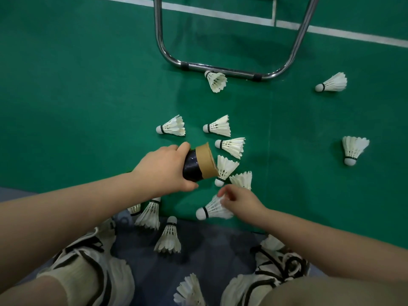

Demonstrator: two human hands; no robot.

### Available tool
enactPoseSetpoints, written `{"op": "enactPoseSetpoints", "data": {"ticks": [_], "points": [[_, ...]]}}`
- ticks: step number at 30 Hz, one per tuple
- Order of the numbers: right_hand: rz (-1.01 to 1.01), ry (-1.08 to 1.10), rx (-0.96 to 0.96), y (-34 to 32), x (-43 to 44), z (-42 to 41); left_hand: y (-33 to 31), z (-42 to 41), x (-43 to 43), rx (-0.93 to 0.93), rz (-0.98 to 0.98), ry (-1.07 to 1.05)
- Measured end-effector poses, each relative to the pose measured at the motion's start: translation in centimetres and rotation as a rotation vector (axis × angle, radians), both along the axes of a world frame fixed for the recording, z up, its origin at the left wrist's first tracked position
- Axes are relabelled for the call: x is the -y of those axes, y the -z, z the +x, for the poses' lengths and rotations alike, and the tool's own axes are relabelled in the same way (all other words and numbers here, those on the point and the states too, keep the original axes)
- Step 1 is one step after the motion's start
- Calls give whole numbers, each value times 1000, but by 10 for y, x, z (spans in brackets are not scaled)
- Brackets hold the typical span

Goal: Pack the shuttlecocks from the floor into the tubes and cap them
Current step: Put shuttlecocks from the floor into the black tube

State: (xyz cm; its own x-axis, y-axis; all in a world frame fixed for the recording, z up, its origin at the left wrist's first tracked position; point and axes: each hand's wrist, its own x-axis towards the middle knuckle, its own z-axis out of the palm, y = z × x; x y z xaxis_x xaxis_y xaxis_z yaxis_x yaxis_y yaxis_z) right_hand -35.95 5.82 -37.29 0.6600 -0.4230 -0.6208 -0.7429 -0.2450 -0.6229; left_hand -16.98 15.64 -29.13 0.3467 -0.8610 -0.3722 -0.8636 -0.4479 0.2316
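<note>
Left hand (163, 171) grips a tube (199, 164), fingers and thumb wrapped round its dark body. The brown paper-covered end of the tube points away and to the right, held just above the floor (88, 96). Whether that end is open cannot be told from this angle.

Right hand (240, 200) is low, its fingers curled onto the feather skirt of one shuttlecock (212, 212) and pinching it. This shuttlecock lies on its side with the cork pointing left, at the edge where the green floor meets a blue-grey mat (209, 250).

Loose shuttlecocks lie round the hands:
- One (225, 168) just beside the end of the tube, and one (241, 180) near the right hand's fingertips.
- Three further out on the green floor (231, 145), (217, 127), (172, 127).
- Two well apart to the right (332, 82), (354, 149).
- One (216, 80) touching the base bar of a chrome frame (220, 68).
- Two below the left wrist (149, 214), (169, 238), and a third (135, 209) partly hidden by the forearm.
- One (191, 292) between the feet at the bottom edge.

Both feet are in white shoes with dark trim, left (92, 250) and right (278, 261), standing on the mat. White court lines (220, 15) cross the floor beyond the frame.
</note>
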Motion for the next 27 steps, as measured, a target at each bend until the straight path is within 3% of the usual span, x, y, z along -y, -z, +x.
{"op": "enactPoseSetpoints", "data": {"ticks": [5, 10, 18, 27], "points": [[-108, 342, 166, -18, 16, 12, 3, 2, 1, 8, 2, -13], [-48, 633, 480, -53, 30, 23, 6, 0, 2, 12, 18, -16], [-145, 563, 522, -60, 27, 29, 4, -1, 2, 26, 27, 0], [-36, 398, 531, -52, 15, 26, 7, -9, 0, 36, 70, 29]]}}
